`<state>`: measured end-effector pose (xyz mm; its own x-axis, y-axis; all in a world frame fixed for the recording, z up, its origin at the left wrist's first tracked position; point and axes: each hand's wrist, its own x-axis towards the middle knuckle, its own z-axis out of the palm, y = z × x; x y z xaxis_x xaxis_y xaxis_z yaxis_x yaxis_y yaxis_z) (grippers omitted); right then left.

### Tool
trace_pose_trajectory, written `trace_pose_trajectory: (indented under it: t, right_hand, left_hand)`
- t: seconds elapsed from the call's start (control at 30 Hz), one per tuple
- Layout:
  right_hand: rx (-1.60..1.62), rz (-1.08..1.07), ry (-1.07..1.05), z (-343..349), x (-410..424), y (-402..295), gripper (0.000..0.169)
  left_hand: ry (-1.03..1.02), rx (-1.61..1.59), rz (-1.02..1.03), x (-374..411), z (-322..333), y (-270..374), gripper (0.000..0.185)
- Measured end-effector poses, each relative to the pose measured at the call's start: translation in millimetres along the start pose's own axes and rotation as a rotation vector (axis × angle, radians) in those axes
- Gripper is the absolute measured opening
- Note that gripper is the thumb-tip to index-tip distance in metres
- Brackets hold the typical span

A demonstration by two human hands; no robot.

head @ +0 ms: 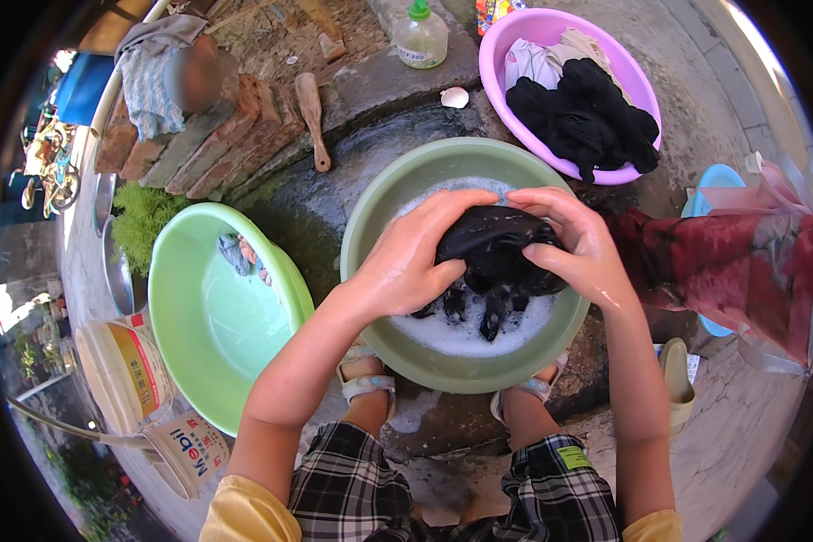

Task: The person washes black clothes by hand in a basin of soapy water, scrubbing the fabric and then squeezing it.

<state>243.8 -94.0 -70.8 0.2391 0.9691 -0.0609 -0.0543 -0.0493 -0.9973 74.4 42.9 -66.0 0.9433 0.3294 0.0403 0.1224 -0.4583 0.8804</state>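
Note:
A wet black garment [498,244] is bunched between my two hands over an olive-green plastic basin [366,223]. My left hand [420,247] grips its left side, thumb toward me. On the other side, my right hand [569,237] holds it with thumb and fingers. The fingertips of both hands nearly meet at its far edge. Loose ends of the cloth hang into white soapy foam [461,339] in the basin. The underside of the bundle is hidden.
At the back right, a pink basin [491,64] holds black and pale clothes. Left stands a light-green basin [223,332] with small cloths. A wooden paddle [309,115] leans near stacked bricks [223,135]. Beyond is a pump bottle [421,40]. Dark-red fabric [732,271] lies right; buckets [125,372] stand left.

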Motion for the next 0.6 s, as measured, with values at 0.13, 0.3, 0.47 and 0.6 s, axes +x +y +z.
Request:
trace_pose_trajectory:
  t: [0.13,0.3,0.47,0.6]
  right_hand:
    - [-0.928,0.014,0.076,18,-15,57,0.069]
    - [-1.290,0.287,-0.014,59,-37,120,0.090]
    - [-1.351,0.230,-0.080,35,-14,172,0.032]
    - [-1.233,0.276,-0.139,10,13,178,0.021]
  left_hand:
    - [-0.033,0.461,-0.023,-20,36,-45,0.066]
    - [-0.001,0.860,-0.062,-42,93,-84,0.063]
    - [-0.434,0.779,-0.096,-14,103,-148,0.036]
    - [-0.509,0.519,-0.146,15,93,-172,0.041]
